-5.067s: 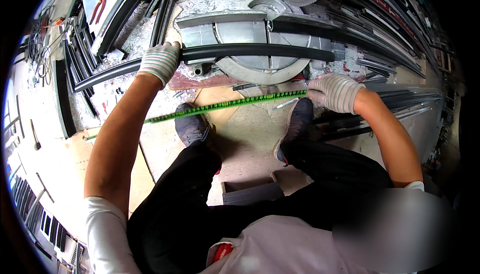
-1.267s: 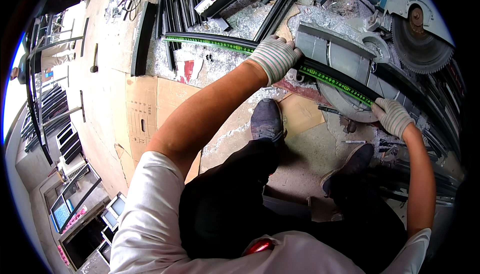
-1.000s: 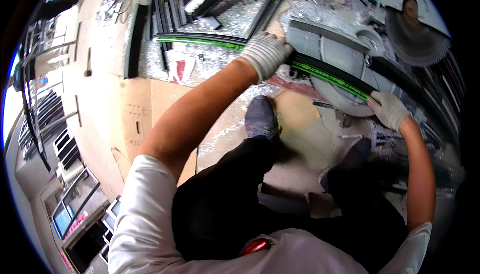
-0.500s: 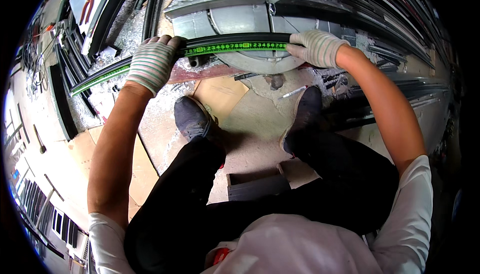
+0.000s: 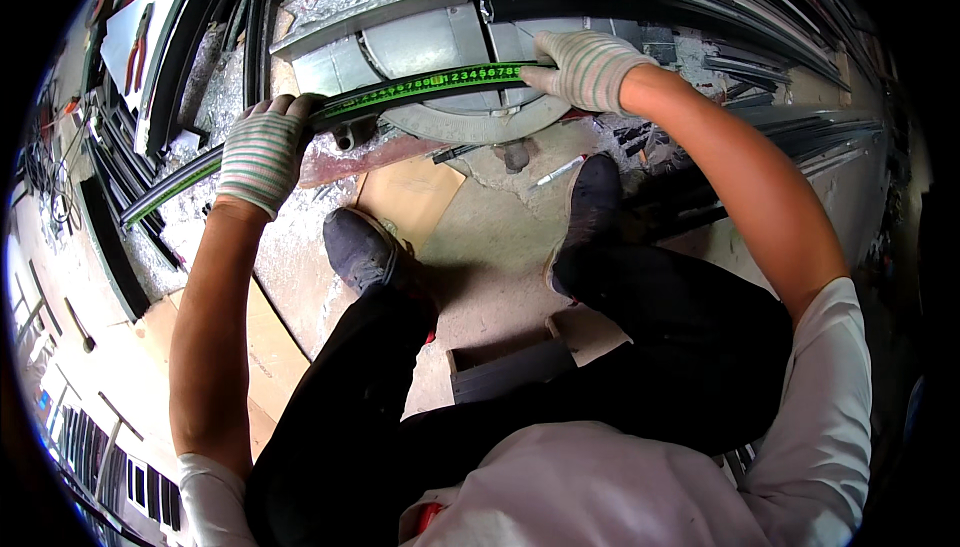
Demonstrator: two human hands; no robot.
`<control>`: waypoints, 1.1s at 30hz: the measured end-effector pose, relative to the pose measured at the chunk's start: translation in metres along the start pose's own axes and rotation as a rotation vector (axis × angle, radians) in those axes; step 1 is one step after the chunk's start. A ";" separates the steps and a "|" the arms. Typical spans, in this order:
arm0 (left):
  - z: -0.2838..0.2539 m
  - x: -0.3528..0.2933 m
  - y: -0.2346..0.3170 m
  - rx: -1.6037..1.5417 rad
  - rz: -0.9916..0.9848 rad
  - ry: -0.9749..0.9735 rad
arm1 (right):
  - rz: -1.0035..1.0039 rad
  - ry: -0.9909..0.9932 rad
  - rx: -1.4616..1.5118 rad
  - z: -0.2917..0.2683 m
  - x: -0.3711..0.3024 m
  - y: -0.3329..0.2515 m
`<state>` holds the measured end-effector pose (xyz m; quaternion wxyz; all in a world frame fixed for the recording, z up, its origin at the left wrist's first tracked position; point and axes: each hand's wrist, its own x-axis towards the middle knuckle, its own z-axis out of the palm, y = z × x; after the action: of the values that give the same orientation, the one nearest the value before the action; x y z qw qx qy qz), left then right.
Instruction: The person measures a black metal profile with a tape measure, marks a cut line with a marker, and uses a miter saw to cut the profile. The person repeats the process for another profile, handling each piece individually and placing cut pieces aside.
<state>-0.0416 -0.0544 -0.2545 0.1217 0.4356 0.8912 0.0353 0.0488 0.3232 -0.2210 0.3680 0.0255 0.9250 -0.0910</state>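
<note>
Stretched between my two gloved hands is a bright green tape measure blade (image 5: 440, 80), running along a long dark bar (image 5: 440, 96). My left hand (image 5: 262, 155), in a striped knit glove, is closed around bar and tape toward their left part. They stick out past it to the lower left. At the right, my right hand (image 5: 592, 71), gloved alike, pinches the tape and bar, its fingertips partly hidden. Behind and under them is the grey metal base of a mitre saw (image 5: 425, 45) with a rounded front. The tape's case is not visible.
Dark metal profiles (image 5: 800, 137) lie piled at the right, more at the upper left. Pliers with red handles (image 5: 137, 52) rest on a white sheet. A white marker (image 5: 558, 171) lies near my right shoe, cardboard (image 5: 410, 197) between my feet, an open dark box (image 5: 510, 372) nearer.
The whole view has shifted, so the saw and hands sit farther left. The green tape has tilted and now lies more over the bar. Both hands keep their hold.
</note>
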 end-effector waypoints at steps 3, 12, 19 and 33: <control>-0.002 0.001 0.003 -0.016 -0.011 -0.004 | 0.006 0.005 -0.002 0.000 -0.001 0.000; -0.001 0.001 0.003 -0.015 -0.026 -0.024 | 0.007 0.009 -0.040 -0.002 -0.003 -0.007; -0.008 0.003 0.007 -0.030 -0.036 -0.049 | 0.021 0.052 -0.040 0.008 0.002 -0.004; 0.001 0.003 0.001 -0.007 -0.015 -0.030 | 0.011 0.067 -0.025 0.011 -0.001 -0.007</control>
<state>-0.0423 -0.0517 -0.2557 0.1368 0.4290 0.8923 0.0312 0.0562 0.3147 -0.2275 0.3374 0.0289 0.9378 -0.0766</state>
